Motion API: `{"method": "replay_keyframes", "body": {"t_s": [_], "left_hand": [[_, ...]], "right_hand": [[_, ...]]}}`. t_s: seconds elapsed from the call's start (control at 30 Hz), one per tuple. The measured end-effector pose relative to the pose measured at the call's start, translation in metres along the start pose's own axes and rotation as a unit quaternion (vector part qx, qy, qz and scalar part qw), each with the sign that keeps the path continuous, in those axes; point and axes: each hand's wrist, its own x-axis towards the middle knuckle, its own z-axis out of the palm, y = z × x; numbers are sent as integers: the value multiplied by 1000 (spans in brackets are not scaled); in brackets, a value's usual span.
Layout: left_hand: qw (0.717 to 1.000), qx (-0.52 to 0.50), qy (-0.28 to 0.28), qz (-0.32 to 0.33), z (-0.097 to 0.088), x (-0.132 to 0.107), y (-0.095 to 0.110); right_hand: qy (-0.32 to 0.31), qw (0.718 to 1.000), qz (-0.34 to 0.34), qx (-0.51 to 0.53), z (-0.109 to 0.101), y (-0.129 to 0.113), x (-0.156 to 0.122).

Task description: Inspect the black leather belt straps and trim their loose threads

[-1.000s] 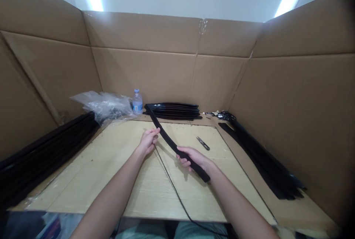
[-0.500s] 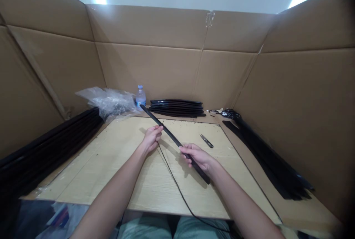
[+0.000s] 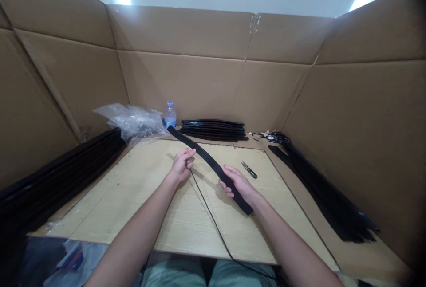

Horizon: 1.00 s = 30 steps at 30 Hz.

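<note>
I hold a long flat black strip (image 3: 203, 156) slanting over the light wooden board (image 3: 133, 207). My right hand (image 3: 238, 184) is wrapped round its near part, with the end sticking out below the wrist. My left hand (image 3: 183, 165) is closed beside the strip's middle, pinching the top of a thin black cord (image 3: 213, 220) that runs down toward me. The strip's far end points at the water bottle (image 3: 170, 116).
Small snips (image 3: 248, 170) lie right of my hands. A stack of black strips (image 3: 214, 129) rests at the back, more black strips at the left (image 3: 60, 174) and right (image 3: 322, 189). Crumpled clear plastic (image 3: 131, 120) sits back left. Cardboard walls (image 3: 186, 69) surround the board.
The strip has turned in my right hand, showing its flat face again after being edge-on. Both hands stay in much the same place.
</note>
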Motion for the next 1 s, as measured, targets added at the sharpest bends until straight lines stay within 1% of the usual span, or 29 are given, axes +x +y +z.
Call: {"method": "replay_keyframes", "body": {"t_s": [0.17,0.27,0.37,0.47,0.6,0.67,0.73,0.87,1.0], "left_hand": [[1000,-16,-8,-11,2,-1,4],[999,-28,-11,-22,4,-2,10],[999,-36,-13,-31,6,-4,15],[999,-29,-18,-19,6,-5,15],[1000,-6,-29,-6,4,-4,11],[999,4,-36,-8,3,-4,10],[999,14,-44,-14,2,-5,11],[998,28,-56,-27,0,-6,13],[997,33,-67,-37,-1,-7,13]], "right_hand": [[24,998,-32,-53,-3,3,3],[50,991,-65,-108,-4,2,3],[64,984,-77,-145,-6,-1,2],[74,979,-90,-168,-6,-2,2],[67,968,-117,-210,-6,2,3],[64,966,-114,-222,-5,4,2],[55,968,-94,-224,-4,5,1],[5,977,-41,-208,-3,2,-3],[-41,983,-15,-180,-5,1,-6]]}}
